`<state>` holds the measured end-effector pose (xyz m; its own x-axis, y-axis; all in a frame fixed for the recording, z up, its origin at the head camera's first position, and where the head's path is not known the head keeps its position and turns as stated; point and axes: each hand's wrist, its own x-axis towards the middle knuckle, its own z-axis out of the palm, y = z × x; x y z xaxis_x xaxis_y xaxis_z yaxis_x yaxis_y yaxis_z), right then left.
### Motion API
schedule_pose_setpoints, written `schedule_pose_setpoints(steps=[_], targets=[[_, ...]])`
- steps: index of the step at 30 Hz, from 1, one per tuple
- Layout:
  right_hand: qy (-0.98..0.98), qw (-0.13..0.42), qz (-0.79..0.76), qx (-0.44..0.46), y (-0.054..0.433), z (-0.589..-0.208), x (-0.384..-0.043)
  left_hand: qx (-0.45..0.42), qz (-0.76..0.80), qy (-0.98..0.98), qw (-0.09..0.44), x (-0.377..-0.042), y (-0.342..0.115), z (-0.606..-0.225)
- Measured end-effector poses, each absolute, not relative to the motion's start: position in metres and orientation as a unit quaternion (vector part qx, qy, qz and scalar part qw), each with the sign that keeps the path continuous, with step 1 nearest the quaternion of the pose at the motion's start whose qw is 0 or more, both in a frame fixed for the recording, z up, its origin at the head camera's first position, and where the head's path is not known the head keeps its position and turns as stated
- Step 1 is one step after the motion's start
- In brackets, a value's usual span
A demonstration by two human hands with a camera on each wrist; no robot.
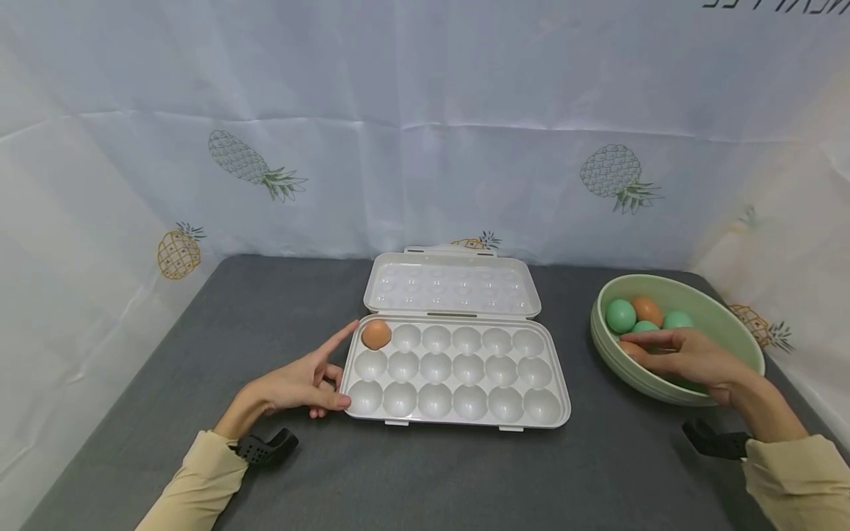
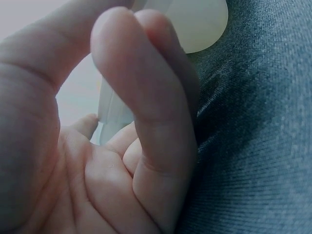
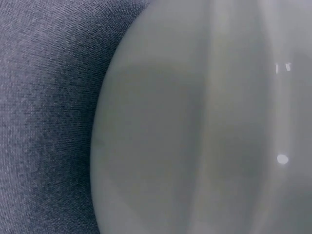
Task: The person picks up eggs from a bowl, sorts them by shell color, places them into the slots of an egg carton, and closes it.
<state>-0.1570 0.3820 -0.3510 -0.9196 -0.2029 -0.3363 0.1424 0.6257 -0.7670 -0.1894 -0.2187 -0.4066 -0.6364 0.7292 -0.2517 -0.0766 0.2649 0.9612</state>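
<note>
Clock: head view, centred on the egg tray (image 1: 556, 383); 12 points away from the person.
Tray: flat on the tabletop (image 1: 292, 310), lid (image 1: 458, 284) folded back at 12.
Tray egg (image 1: 376, 334): orange, in the far corner well at 10; other wells bare.
Bowl (image 1: 730, 346): green, at 3, well apart from the tray; green eggs (image 1: 620, 316) and orange ones inside.
Left hand (image 1: 308, 383): at 9, thumb and index spread wide along the tray's side, other fingers loosely bent; looks like steadying.
Right hand (image 1: 693, 361): in the bowl, narrow, apparently pinching an orange egg (image 1: 631, 351) on the bowl's 9 side; right-wrist view shows bowl wall only, grip unconfirmed.
Step, judged: picking up an egg for the tray.
Next move, judged: firm up the pinch gently, clear the rim, carry towards 9, lower into a bare well. Which well: cannot tell.
</note>
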Motion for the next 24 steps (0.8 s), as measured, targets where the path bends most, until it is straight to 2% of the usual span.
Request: schedule_pose_setpoints(steps=[14, 21, 24], targets=[[0.884, 0.158, -0.440, -0.014, 0.3827, -0.3525, -0.1570, 0.229, 0.560, 0.711, 0.358, -0.1894, -0.2199, -0.4061], [0.780, 0.149, -0.608, -0.005, 0.3816, -0.3525, -0.1603, 0.228, 0.559, 0.712, 0.359, -0.1896, -0.2191, -0.4063], [0.748, 0.127, -0.651, -0.018, 0.3800, -0.3485, -0.1614, 0.227, 0.559, 0.712, 0.359, -0.1899, -0.2188, -0.4059]])
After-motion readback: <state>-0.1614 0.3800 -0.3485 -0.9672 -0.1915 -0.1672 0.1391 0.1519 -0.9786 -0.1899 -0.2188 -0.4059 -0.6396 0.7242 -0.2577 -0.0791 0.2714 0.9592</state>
